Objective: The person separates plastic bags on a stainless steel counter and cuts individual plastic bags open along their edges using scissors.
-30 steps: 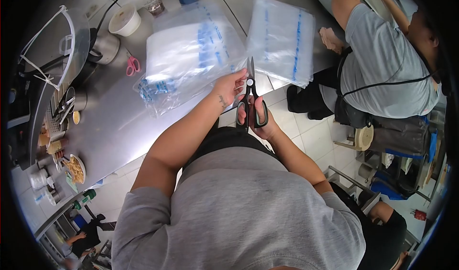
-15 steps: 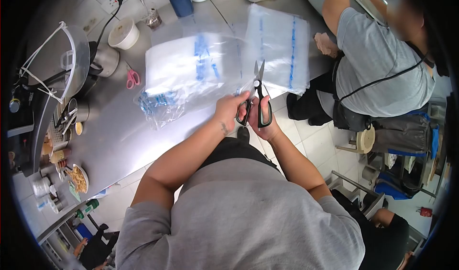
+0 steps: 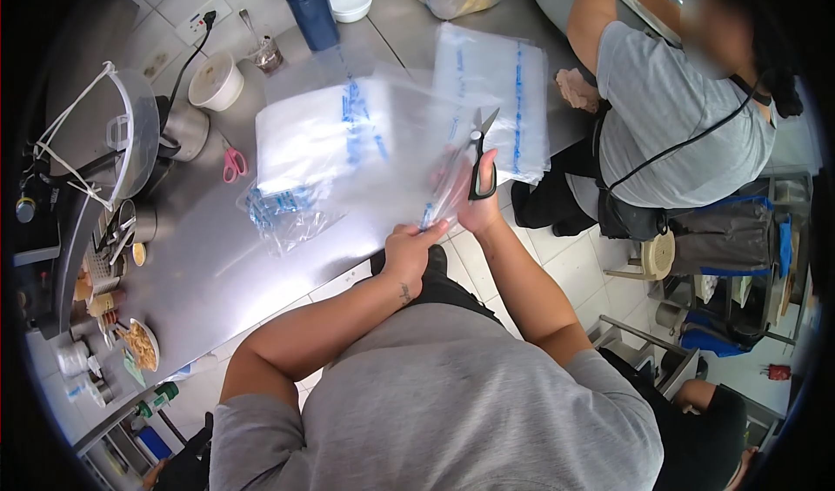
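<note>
My left hand [image 3: 413, 252] is closed in a pinch on the near edge of a clear plastic bag [image 3: 409, 152], which stretches up from my fingers toward the left stack. In my right hand [image 3: 480, 208] are black-handled scissors [image 3: 480, 165], their blades apart and pointing up and right. The right fingers are partly behind the plastic. A stack of clear bags with blue print [image 3: 304, 139] lies on the steel table, beside a second stack [image 3: 531, 100] to its right. Crumpled plastic [image 3: 291, 221] lies at the left stack's near edge.
Pink scissors [image 3: 233, 166], a white tub [image 3: 216, 82], a blue bottle [image 3: 311, 13] and a white bowl [image 3: 350, 2] stand or lie on the table [image 3: 200, 265]. A person in grey [image 3: 678, 134] stands at the right, near a stool [image 3: 658, 254].
My left hand has moved down from beside the scissors and now pinches a bag that is pulled off the left stack. The scissors have tilted right. The camera view has shifted slightly.
</note>
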Tool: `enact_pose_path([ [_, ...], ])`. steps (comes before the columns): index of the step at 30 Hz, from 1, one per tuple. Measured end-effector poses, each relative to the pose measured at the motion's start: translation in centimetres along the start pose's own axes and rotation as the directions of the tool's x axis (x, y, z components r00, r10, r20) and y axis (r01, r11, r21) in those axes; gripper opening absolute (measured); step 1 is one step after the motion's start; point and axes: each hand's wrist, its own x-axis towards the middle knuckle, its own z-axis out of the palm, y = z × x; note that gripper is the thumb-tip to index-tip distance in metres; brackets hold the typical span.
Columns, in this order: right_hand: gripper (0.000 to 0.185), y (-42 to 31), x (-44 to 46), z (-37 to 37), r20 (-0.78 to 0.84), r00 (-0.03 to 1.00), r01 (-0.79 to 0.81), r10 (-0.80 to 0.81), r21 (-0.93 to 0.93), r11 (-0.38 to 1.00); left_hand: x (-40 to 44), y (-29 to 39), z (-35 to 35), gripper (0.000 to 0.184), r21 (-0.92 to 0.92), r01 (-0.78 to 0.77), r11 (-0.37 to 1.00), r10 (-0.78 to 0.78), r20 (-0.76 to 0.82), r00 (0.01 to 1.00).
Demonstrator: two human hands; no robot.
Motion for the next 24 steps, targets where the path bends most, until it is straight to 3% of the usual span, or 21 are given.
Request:
enact_pose_path([
  [6, 0.085, -1.5, 5.1, -0.9, -0.110, 0.989, 0.118, -0.099, 0.179, 0.977, -0.4, -0.9, 0.0, 0.046, 0.028, 0.030, 0.999, -0.032, 0.080, 0.996],
  [10, 0.084, -2.9, 6.8, -0.4, -0.175, 0.973, 0.167, -0.151, 0.082, 0.983, -0.7, -0.6, -0.1, 0.043, 0.063, 0.023, 0.998, -0.030, 0.117, 0.993],
  [14, 0.086, -3.6, 7.8, 0.3, -0.139, 0.980, 0.141, -0.142, -0.023, 0.990, -0.9, -0.3, -0.6, 0.036, 0.022, -0.071, 0.997, 0.068, 0.137, 0.988],
  [16, 0.086, -4.0, 9.2, -1.2, -0.120, 0.976, 0.183, -0.184, -0.019, 0.983, -0.6, -0.6, -1.1, 0.032, 0.003, -0.026, 1.000, 0.025, 0.131, 0.991],
  [19, 0.066, -5.2, 10.2, -2.9, -0.178, 0.977, 0.136, -0.121, 0.077, 0.988, -0.6, -0.7, -2.4, 0.029, 0.035, 0.015, 0.999, -0.021, 0.191, 0.981],
  [20, 0.061, -5.7, 10.5, -3.3, -0.196, 0.966, 0.175, -0.167, 0.027, 0.984, -0.5, -0.6, -3.1, 0.028, 0.053, 0.021, 0.998, -0.032, 0.220, 0.975],
  [21, 0.056, -6.3, 10.6, -3.4, -0.209, 0.955, 0.211, -0.211, -0.025, 0.977, 1.1, -1.6, -4.4, 0.027, 0.157, -0.175, 0.972, 0.140, 0.212, 0.967],
  [23, 0.047, -7.2, 10.1, -2.1, -0.242, 0.944, 0.219, -0.225, -0.052, 0.974, 5.7, -3.9, -8.1, 0.027, 0.357, -0.520, 0.776, 0.462, 0.241, 0.854],
  [24, 0.047, -7.1, 9.6, -1.6, -0.229, 0.943, 0.217, -0.242, -0.131, 0.967, 5.3, -1.2, -9.5, 0.029, 0.411, -0.730, 0.546, 0.721, 0.213, 0.659],
])
